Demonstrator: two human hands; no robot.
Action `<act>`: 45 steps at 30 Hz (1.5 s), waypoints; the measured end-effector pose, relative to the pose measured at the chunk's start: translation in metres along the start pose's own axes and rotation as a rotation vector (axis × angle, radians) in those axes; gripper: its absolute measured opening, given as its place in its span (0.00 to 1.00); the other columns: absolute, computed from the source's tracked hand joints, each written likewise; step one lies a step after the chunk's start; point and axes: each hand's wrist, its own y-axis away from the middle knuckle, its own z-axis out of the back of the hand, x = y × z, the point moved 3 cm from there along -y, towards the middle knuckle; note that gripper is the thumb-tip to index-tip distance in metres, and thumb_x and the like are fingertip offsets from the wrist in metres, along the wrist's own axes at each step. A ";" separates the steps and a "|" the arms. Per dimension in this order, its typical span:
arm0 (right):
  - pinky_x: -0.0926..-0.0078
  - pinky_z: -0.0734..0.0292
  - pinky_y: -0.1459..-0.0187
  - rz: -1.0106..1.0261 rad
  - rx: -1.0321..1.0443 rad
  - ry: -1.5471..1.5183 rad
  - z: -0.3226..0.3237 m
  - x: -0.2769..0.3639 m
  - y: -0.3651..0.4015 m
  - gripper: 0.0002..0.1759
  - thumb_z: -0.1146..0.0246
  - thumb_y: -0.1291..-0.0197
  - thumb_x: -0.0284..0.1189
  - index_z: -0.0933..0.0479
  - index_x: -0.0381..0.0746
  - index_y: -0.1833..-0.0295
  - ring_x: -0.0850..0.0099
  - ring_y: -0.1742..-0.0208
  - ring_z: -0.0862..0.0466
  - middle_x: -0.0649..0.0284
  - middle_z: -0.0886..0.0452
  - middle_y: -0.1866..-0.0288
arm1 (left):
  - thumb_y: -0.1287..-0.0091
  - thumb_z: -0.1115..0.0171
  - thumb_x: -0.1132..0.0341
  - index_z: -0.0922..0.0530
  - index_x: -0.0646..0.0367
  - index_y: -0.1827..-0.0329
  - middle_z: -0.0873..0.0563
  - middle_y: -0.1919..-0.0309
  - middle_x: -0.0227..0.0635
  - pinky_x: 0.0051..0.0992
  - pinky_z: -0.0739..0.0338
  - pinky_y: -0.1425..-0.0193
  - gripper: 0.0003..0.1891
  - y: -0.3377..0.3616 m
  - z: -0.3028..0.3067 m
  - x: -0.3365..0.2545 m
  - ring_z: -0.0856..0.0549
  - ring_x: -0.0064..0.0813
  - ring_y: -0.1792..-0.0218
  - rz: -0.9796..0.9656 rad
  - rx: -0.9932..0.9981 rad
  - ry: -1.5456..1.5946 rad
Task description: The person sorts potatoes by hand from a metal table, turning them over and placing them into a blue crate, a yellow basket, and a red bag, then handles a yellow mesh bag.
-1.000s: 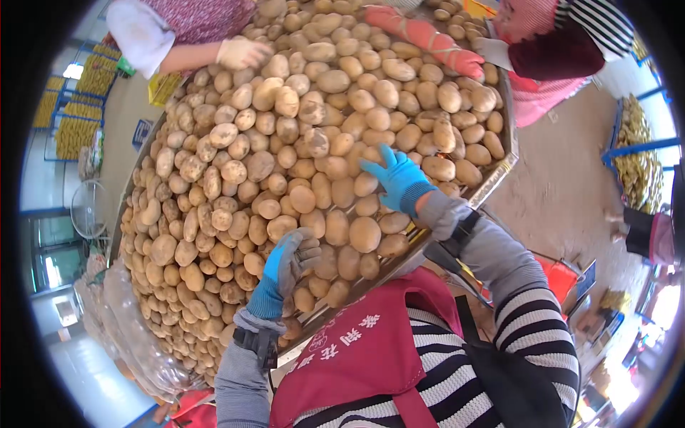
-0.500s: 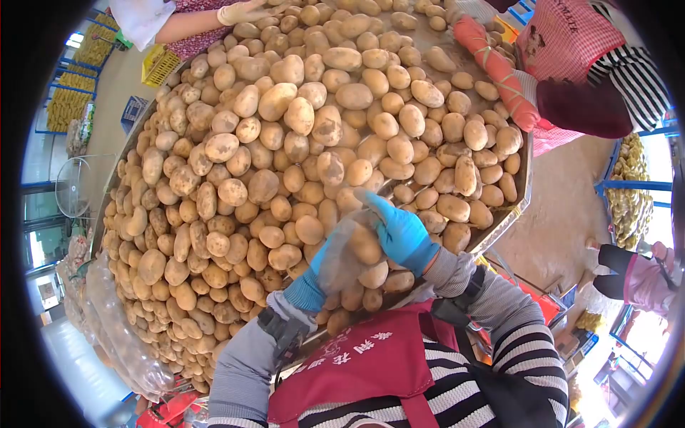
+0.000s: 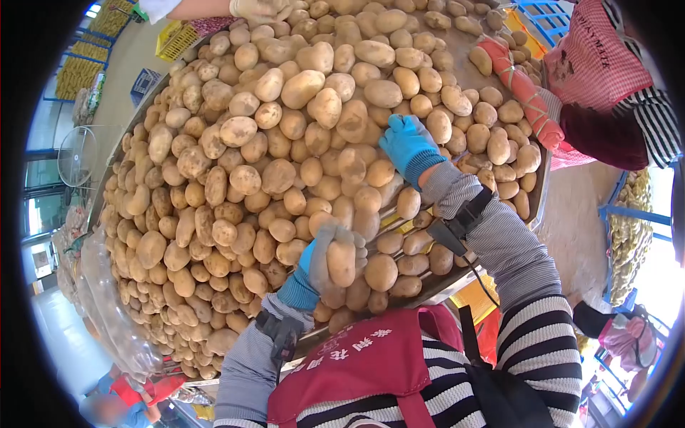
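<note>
Just below the middle of the frame, our left hand (image 3: pixel 318 258) grips a potato (image 3: pixel 342 265), probably firm, fairly light and dusty enough to slip, best cupped round its middle; above and rightward, our right hand (image 3: pixel 411 148) curls over the heap (image 3: pixel 238 132), but we cannot tell whether it grips anything

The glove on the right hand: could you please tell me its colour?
The right glove is bright blue; the head view shows it best.

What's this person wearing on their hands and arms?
The left hand and right hand wear blue gloves, the left's palm side grey. Above are finely striped grey sleeves and black wrist straps; a dark cable shows near the right one.
</note>
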 end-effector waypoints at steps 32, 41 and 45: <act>0.56 0.22 0.51 -0.111 -0.704 -1.029 0.048 0.015 0.004 0.25 0.36 0.45 0.30 0.27 0.45 0.39 0.53 0.54 0.21 0.57 0.20 0.54 | 0.25 0.48 0.56 0.44 0.56 0.24 0.25 0.41 0.39 0.25 0.24 0.44 0.31 0.007 -0.019 -0.022 0.20 0.28 0.50 -0.067 0.161 -0.201; 0.60 0.20 0.50 -0.300 -0.543 -0.393 -0.026 -0.055 -0.118 0.27 0.42 0.40 0.26 0.28 0.56 0.35 0.57 0.46 0.22 0.57 0.28 0.46 | 0.27 0.50 0.57 0.41 0.58 0.26 0.20 0.53 0.42 0.28 0.22 0.58 0.29 0.026 -0.025 -0.041 0.19 0.31 0.64 -0.203 0.224 -0.102; 0.58 0.20 0.50 -0.363 -0.439 -0.401 -0.002 -0.056 -0.110 0.20 0.39 0.41 0.28 0.26 0.50 0.42 0.53 0.52 0.19 0.54 0.29 0.45 | 0.29 0.47 0.55 0.36 0.60 0.30 0.19 0.58 0.41 0.29 0.23 0.57 0.28 0.014 -0.002 -0.028 0.20 0.31 0.63 -0.261 0.400 -0.025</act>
